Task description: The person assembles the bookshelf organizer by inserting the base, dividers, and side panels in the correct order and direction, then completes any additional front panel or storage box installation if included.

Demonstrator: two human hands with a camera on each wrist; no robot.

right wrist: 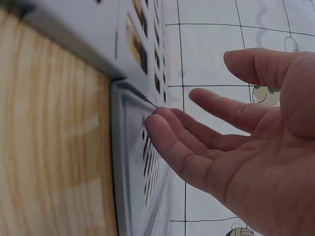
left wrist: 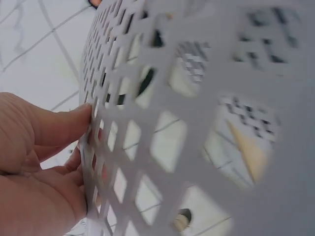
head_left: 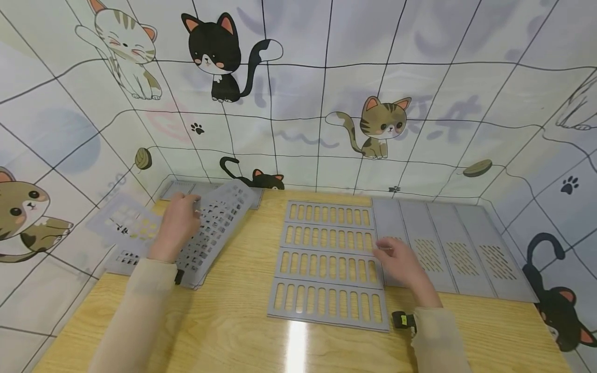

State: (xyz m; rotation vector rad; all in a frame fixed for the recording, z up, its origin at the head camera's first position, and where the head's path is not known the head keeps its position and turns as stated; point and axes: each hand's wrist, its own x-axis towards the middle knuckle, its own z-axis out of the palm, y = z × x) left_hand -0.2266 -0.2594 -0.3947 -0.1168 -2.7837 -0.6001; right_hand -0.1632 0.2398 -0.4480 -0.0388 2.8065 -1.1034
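My left hand (head_left: 179, 224) pinches the edge of a thin grey perforated panel (head_left: 219, 223), thumb on one face and fingers behind. In the left wrist view this panel (left wrist: 162, 98) stands tilted and fills most of the picture, its many holes showing the wall through them. My right hand (head_left: 402, 263) holds nothing; its fingers are loosely bent, thumb apart. Its fingertips are right at the seam between the slotted grey panels (head_left: 326, 282) in the middle and the grey panels with slanted slits (head_left: 438, 217) on the right.
A wood-grain table (head_left: 242, 321) carries all the panels. Left of my left hand a pale holed sheet (head_left: 122, 220) shows blurred. Another grey panel (head_left: 256, 198) lies at the back left. A tiled wall covering (head_left: 298, 93) with cartoon cats surrounds the table.
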